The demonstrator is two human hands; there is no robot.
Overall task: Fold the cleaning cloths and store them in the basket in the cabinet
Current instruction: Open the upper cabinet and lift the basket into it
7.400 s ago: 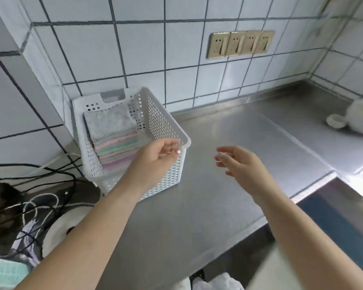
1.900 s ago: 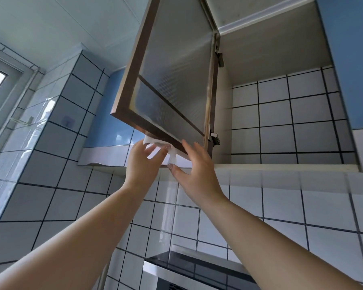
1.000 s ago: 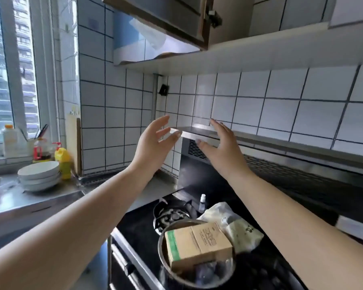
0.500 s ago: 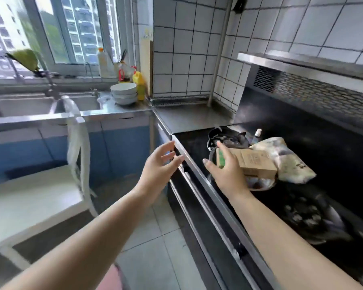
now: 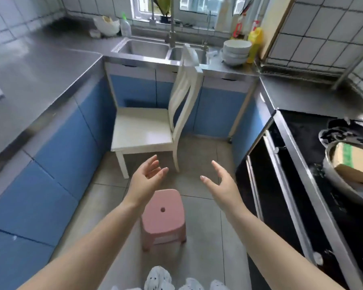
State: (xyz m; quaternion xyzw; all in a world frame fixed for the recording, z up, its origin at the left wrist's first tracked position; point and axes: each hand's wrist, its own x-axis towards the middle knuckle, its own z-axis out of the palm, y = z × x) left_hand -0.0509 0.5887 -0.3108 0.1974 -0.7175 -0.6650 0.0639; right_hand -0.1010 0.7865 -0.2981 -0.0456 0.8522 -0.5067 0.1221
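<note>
Now our left hand (image 5: 148, 181) and right hand (image 5: 222, 185) hover loose-fingered, holding nothing (palms facing each other), above the pink stool (image 5: 162, 218); no cloths visible.

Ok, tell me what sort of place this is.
A home kitchen, most likely: a steel double sink under the window, stacked bowls beside it, and a black stove on the right.

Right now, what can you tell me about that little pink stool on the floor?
The pink stool is small and looks like moulded plastic, with a rounded rectangular seat, a small round hole near the seat's middle and short legs. It stands upright on the grey tiled floor, nearer than the white chair. In the picture it lies between the two forearms. Nothing rests on it and neither hand touches it.
</note>
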